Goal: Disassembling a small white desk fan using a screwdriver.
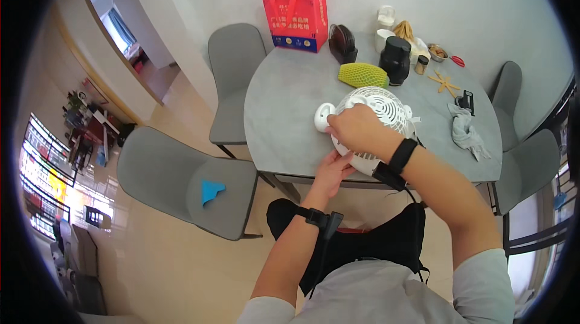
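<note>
A white fan (386,109) with a round slotted grille lies tilted at the near edge of the grey table. My left hand (332,171) holds its near side from below, with the fingers against the rim. Over the grille, my right hand (357,126) is closed, its fingertips pressed on a white part of the fan. What exactly they pinch is hidden by the hand. Just left of those fingertips shows a white rounded piece (324,118), and whether it is joined to the fan I cannot tell. A yellow-green honeycomb-textured thing (362,74) lies just beyond the fan.
On the grey table (284,112) stand a red paper bag (296,19), a dark holder with round discs (342,43), a black jar (396,61) and a small bowl (437,52). A grey cloth (466,130) lies right. Grey chairs (169,167) surround the table; one bears a blue piece (211,191).
</note>
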Tool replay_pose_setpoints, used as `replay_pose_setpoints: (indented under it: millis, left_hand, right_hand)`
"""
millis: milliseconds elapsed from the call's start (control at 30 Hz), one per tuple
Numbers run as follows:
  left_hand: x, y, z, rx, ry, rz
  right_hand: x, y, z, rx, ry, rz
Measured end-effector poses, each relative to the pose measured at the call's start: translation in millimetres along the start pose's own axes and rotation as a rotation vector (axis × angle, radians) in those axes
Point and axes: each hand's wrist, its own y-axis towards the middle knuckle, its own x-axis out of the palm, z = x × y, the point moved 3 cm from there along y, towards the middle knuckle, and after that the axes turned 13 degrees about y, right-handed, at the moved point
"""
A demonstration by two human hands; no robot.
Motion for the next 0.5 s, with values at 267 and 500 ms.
replay_pose_setpoints:
  millis: [267, 500]
  left_hand:
    - [-8, -2, 5, -0.049, -0.024, -0.016]
    - [-11, -1, 8, -0.042, -0.051, -0.035]
  right_hand:
    - [-19, 13, -18, -0.154, -0.060, -0.034]
    - [-19, 10, -10, -0.402, 0.048, 0.086]
